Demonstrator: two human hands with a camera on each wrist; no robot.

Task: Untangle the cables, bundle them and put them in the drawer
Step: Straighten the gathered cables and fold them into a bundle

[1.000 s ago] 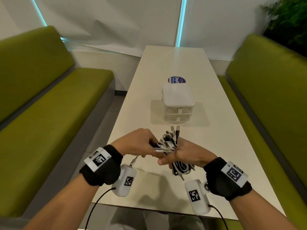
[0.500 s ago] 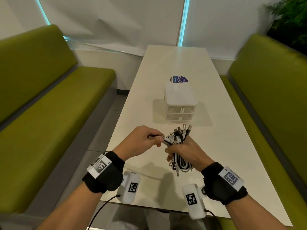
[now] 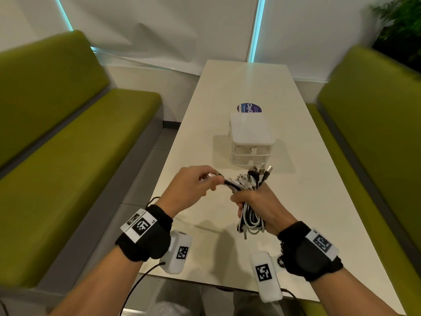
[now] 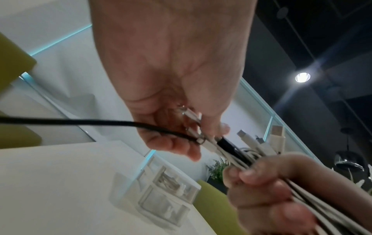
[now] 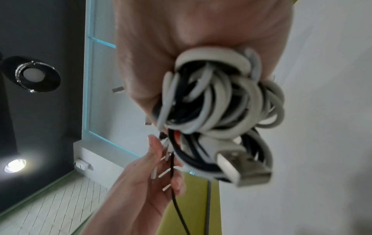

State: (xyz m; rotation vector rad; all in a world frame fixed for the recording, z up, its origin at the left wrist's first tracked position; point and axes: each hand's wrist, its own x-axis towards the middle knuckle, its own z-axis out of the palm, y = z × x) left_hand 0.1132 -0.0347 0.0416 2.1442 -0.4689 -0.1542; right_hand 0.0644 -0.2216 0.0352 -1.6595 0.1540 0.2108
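A folded bundle of white and black cables (image 3: 250, 215) hangs above the table, gripped round its middle by my right hand (image 3: 255, 201). Its loops (image 5: 217, 98) show close up under the palm, with a USB plug (image 5: 243, 170) sticking out. Several plug ends (image 3: 259, 173) fan out above the fist. My left hand (image 3: 200, 181) pinches a few silver connector tips (image 4: 193, 125) at the bundle's left side. A small white two-drawer box (image 3: 250, 142) stands farther up the table, both drawers shut.
The white table (image 3: 307, 201) runs away from me between two green benches (image 3: 68, 156), (image 3: 376, 133). A round blue sticker (image 3: 249, 108) lies behind the drawer box. A plant (image 3: 401, 30) stands at the far right. White sensor units hang under both wrists.
Both hands have risen and moved slightly toward the drawer box with the bundle. My left hand has shifted left, drawing connector ends out sideways from the bundle.
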